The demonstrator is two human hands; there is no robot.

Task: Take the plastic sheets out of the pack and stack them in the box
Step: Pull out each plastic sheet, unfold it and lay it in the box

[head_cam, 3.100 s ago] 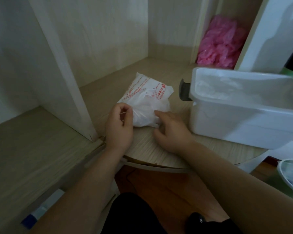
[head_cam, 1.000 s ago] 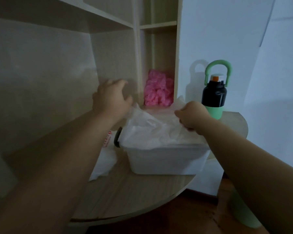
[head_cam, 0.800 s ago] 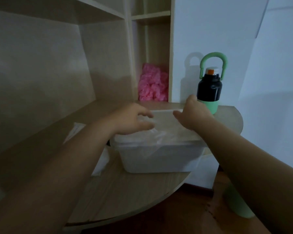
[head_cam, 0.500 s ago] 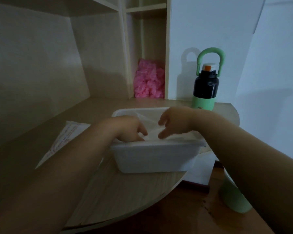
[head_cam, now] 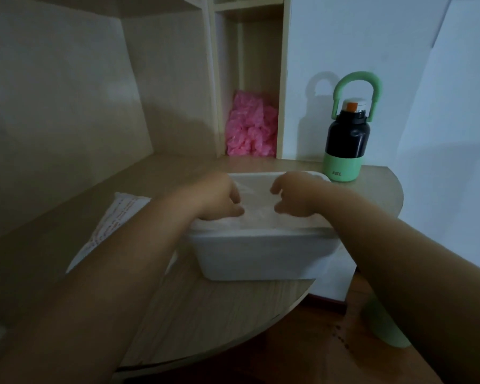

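A pale wooden desk (head_cam: 219, 314) with a rounded right end fills the lower frame. On it stand a white box (head_cam: 255, 256) at centre, a pack (head_cam: 114, 217) left of centre, a bottle (head_cam: 345, 139) upper right and a pink bundle (head_cam: 251, 126) upper centre.

The left hand (head_cam: 218, 196) and right hand (head_cam: 295, 195) reach forward side by side, palms down, fingers curled.

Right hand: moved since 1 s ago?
Yes. The right hand was raised over the far right rim of the box. Now it is lower, inside the rim and nearer the middle, over the plastic sheets.
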